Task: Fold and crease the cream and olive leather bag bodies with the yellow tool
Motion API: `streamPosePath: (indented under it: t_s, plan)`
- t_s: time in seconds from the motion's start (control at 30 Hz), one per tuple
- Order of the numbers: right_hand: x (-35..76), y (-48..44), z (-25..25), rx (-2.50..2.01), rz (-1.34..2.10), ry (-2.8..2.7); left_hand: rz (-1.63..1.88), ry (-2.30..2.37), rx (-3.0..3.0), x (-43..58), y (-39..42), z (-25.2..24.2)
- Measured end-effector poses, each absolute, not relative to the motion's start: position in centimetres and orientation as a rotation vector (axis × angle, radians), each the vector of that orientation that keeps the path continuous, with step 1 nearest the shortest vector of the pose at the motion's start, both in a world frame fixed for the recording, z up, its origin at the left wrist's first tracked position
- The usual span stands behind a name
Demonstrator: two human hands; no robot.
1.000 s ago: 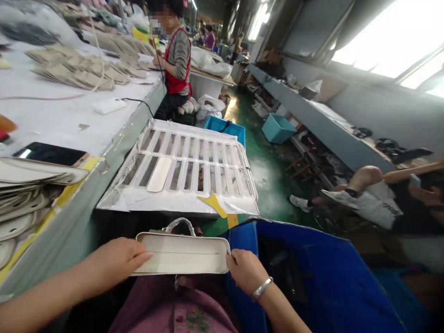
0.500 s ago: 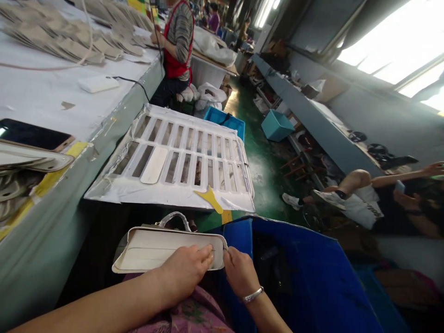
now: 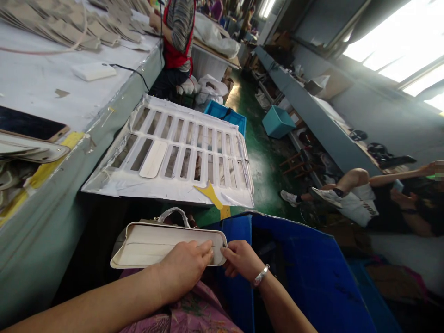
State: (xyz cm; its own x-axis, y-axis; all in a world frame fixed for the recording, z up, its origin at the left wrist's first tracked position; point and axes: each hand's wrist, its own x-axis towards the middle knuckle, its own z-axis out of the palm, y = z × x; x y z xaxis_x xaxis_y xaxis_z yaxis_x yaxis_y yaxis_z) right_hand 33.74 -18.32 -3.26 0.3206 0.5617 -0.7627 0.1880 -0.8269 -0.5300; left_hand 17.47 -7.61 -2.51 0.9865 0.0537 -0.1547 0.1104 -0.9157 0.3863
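Observation:
A cream-white bag [image 3: 149, 245] with a wrapped handle [image 3: 173, 213] lies on my lap, its long flat side facing up. My left hand [image 3: 189, 266] rests on the right part of that side, pressing with its fingertips near the end. At the bag's right rim, my right hand [image 3: 241, 260] pinches the edge between thumb and forefinger; a silver bracelet is on the wrist. Beyond the bag, a white slotted rack [image 3: 166, 187] holds a cream strip-shaped piece [image 3: 153, 159] and a yellow piece [image 3: 210, 194] at its front edge.
A blue bin [image 3: 308, 263] stands at right. The worktable [image 3: 83, 97] at left carries a phone [image 3: 31, 124], a white box [image 3: 93, 71] and stacked grey pieces. A person in a red apron [image 3: 176, 51] sits beyond; another person reclines at far right.
My right hand has shifted slightly up, its wrist swinging right, while staying at the bag's right edge. My left hand has moved slightly up with the bag. The view has tilted a little.

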Motion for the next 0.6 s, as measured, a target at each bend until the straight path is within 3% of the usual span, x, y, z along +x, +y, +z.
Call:
streamPosePath:
  t_s: [0.33, 0.6]
  plan:
    - [32.8, -18.8, -3.9, -2.352, 1.226, -0.93, -0.239, 0.143, 2.703, 17.7, -7.8, -2.5]
    - [35.4, -19.0, -3.7, -1.685, 1.798, -0.403, -0.24, 0.19, 2.695, 17.6, -7.8, -2.2]
